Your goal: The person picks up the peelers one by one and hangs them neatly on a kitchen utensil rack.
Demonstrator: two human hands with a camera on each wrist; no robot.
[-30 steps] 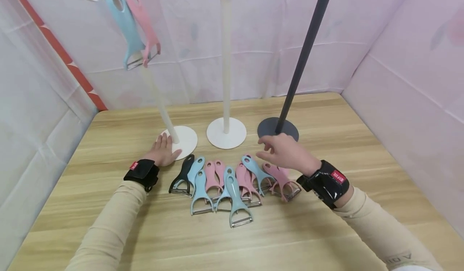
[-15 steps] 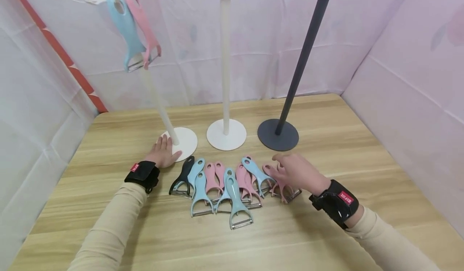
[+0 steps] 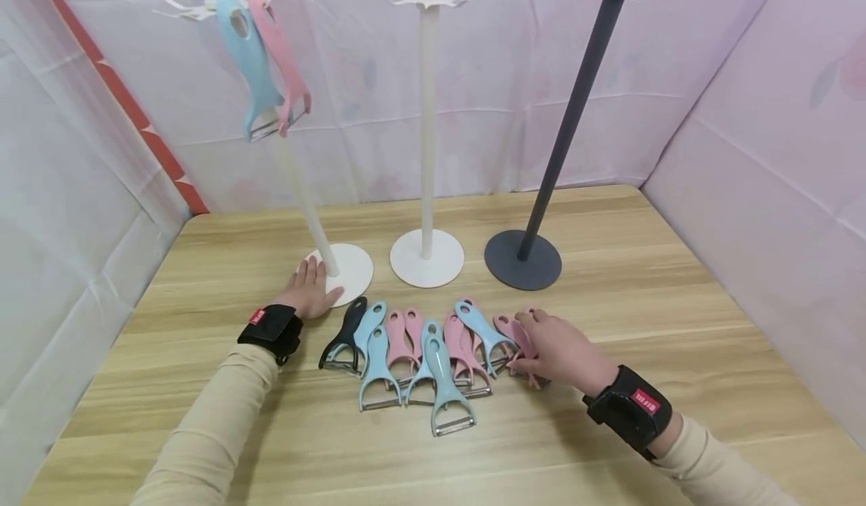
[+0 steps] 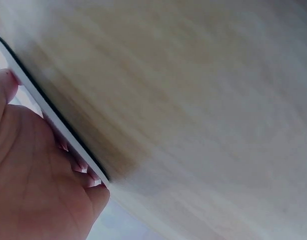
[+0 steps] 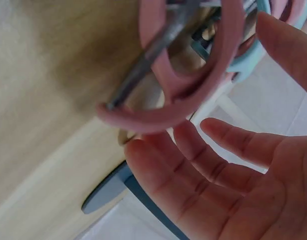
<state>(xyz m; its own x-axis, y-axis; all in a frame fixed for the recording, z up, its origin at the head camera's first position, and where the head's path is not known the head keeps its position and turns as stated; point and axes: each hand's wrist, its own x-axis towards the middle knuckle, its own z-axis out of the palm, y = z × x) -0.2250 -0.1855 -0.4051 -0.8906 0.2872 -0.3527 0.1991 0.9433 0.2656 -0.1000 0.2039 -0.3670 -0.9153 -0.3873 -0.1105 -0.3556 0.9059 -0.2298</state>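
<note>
My left hand (image 3: 306,289) lies flat on the round base of the left white stand (image 3: 357,265); the left wrist view has the fingers over the base plate (image 4: 68,130). From this stand hang a light blue peeler (image 3: 249,62) and a pink peeler (image 3: 280,55). My right hand (image 3: 558,348) is down at the right end of the peeler pile, its fingers at a pink peeler (image 5: 213,85). In the right wrist view the fingertips are right at that peeler's frame, while the thumb stands apart from them. The hand partly hides the pink peelers here in the head view.
A middle white stand (image 3: 428,258) and a black stand (image 3: 522,259) rise behind the pile, with bare hooks on top. In the pile lie a black peeler (image 3: 348,329), several light blue peelers (image 3: 443,374) and several pink ones. Cloth walls enclose the wooden table (image 3: 325,453).
My right hand has come down from in front of the black stand's base to the pink peelers at the pile's right end. The left hand stays on the base. The head view has shifted slightly.
</note>
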